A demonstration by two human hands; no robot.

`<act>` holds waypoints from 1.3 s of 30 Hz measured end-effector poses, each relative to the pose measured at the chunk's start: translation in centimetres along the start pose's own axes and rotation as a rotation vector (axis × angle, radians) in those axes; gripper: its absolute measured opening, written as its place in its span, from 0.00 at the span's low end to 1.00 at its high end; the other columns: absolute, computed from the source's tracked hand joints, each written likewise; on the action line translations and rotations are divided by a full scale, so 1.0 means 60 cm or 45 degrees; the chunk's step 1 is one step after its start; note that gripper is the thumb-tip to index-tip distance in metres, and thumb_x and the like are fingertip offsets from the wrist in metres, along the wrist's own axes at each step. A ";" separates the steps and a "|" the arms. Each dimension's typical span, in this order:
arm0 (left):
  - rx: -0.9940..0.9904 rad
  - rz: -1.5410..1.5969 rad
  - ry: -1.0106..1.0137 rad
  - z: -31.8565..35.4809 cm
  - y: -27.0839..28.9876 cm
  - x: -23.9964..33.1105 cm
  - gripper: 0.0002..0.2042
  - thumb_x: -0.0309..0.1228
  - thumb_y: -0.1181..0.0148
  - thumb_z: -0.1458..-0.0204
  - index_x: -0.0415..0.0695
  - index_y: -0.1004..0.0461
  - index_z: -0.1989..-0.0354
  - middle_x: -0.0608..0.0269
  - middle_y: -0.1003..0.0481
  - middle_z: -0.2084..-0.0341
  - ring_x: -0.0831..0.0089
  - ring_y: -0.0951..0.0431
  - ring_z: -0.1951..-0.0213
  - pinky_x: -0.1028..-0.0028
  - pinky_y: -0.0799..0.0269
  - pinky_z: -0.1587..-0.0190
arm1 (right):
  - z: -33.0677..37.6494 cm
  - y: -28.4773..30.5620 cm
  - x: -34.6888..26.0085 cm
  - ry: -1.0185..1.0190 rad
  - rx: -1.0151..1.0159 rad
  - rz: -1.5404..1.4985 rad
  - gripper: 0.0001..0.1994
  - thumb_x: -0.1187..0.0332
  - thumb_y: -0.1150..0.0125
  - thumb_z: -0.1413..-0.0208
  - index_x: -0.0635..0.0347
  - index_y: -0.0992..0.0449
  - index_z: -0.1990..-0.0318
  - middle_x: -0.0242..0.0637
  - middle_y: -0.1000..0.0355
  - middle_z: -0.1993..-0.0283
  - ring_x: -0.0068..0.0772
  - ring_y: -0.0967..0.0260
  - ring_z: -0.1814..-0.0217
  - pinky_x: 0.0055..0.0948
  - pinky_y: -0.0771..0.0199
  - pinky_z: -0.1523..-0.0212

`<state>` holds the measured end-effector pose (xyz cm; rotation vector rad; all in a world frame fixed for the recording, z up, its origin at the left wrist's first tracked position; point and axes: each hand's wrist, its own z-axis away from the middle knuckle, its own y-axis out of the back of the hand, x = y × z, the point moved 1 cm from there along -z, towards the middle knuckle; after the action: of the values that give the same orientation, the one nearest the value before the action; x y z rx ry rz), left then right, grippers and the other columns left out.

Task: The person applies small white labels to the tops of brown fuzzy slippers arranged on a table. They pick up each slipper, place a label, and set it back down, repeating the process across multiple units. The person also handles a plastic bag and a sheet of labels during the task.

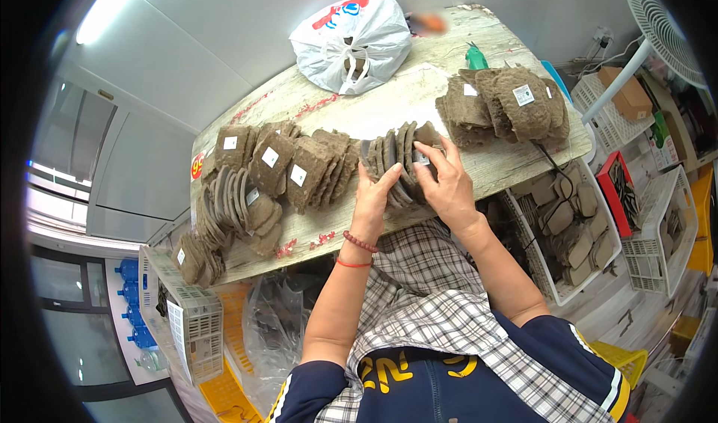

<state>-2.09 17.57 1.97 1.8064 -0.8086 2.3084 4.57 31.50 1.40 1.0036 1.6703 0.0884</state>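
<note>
A row of thin, curved, brown-grey pads (390, 154) stands on edge near the front of the table. My left hand (372, 198) presses against the row's left end, thumb and fingers bent around the near side. At the right end my right hand (447, 187) grips the pads, fingers over their top edges and a small white label. Between my hands the pads lean side by side. More pads in labelled stacks (271, 157) lie close by on the left, and another group of stacks (522, 105) sits to the right.
Toward the back of the worn table (419, 86) stands a tied white plastic bag (351, 45). A green-tipped tool (475, 56) lies behind the right stacks. Below right is a white crate (557, 292) of pads; a pale crate (196, 333) stands lower left. A fan (666, 19) rises at right.
</note>
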 end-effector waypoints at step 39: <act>-0.027 0.013 0.072 -0.017 -0.011 -0.003 0.40 0.34 0.29 0.52 0.43 0.49 0.34 0.52 0.35 0.46 0.65 0.32 0.44 0.66 0.32 0.44 | -0.003 0.020 -0.007 -0.233 -0.245 -0.108 0.28 0.54 0.29 0.56 0.59 0.31 0.50 0.54 0.43 0.37 0.59 0.50 0.29 0.49 0.38 0.38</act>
<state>-2.66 18.62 1.85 1.7246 -0.8323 2.3364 5.06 32.07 2.41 0.7720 1.5040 0.0961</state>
